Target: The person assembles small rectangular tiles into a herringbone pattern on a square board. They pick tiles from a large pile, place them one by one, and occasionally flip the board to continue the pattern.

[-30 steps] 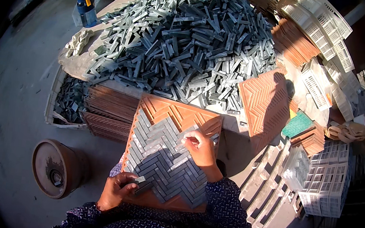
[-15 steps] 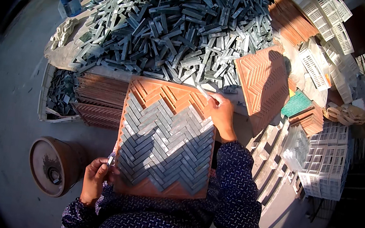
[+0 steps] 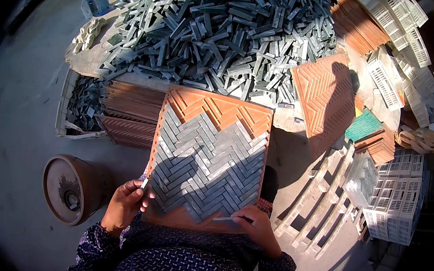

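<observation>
An orange-brown herringbone mould tray (image 3: 220, 99) lies in front of me, its middle filled with grey stone strips (image 3: 205, 161) in zigzag rows. Empty slots show along its far edge, and bare orange areas along its near edge. My left hand (image 3: 124, 205) is at the tray's near left edge, thumb and fingers closed on a short strip (image 3: 144, 183) that stands on end. At the near right corner, my right hand (image 3: 258, 228) pinches another stone strip (image 3: 224, 219), which lies low over the tray's near edge.
Beyond the tray rises a large heap of loose strips (image 3: 230, 23) on a table. An empty-slotted mould (image 3: 323, 100) leans at right, near a wooden pallet (image 3: 323, 197) and white crates (image 3: 392, 206). A round brown bucket (image 3: 70, 163) and stacked moulds (image 3: 131, 104) stand left.
My right hand has come from the tray's far right corner down to its near right corner, still pinching a strip. My left hand keeps its strip at the left edge. The view has shifted slightly.
</observation>
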`<state>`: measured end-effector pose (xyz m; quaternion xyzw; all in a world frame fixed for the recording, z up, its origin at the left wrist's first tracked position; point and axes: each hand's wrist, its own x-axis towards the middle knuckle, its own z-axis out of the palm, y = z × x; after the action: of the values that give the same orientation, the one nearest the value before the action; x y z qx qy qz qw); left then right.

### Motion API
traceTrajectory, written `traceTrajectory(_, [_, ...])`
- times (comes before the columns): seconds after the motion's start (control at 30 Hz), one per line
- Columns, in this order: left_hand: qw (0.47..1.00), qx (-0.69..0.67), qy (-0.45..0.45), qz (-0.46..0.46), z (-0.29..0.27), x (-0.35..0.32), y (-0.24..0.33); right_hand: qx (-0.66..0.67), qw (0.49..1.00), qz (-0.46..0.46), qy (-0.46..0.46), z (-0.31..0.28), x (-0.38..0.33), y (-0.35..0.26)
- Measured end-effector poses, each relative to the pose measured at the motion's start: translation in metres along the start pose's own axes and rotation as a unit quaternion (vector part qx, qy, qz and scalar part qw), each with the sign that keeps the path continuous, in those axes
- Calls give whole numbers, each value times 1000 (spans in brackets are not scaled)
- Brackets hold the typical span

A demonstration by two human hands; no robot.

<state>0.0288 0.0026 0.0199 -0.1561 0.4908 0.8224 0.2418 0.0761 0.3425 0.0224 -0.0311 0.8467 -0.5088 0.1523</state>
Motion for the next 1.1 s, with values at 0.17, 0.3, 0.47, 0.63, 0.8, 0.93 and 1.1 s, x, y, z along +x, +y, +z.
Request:
traceTrajectory(0.17, [1000,1,-6,-4,0,-1,-1,-47,995,-52,-69,14,12,-7])
traceTrajectory(0.3, [1000,1,-5,-5,0,-2,-1,-72,993,-56,-80,23,16,1])
traceTrajectory(0.47, [1000,-2,-3,-8,0,-2,-4,-69,996,35,-49,26,20,-11])
traceTrajectory(0.63, [1000,-5,-8,-11,-1,1,-5,-136,990,-27,41,40,10,-9])
traceTrajectory(0.8, [1000,1,-7,-13,0,2,-6,-146,986,-14,81,52,5,-8])
traceTrajectory(0.93, [1000,-3,-10,-9,-3,2,-10,-146,988,-11,59,58,-2,-5])
traceTrajectory(1.1, [1000,2,-12,-19,1,3,-13,-182,978,-75,72,62,3,-4])
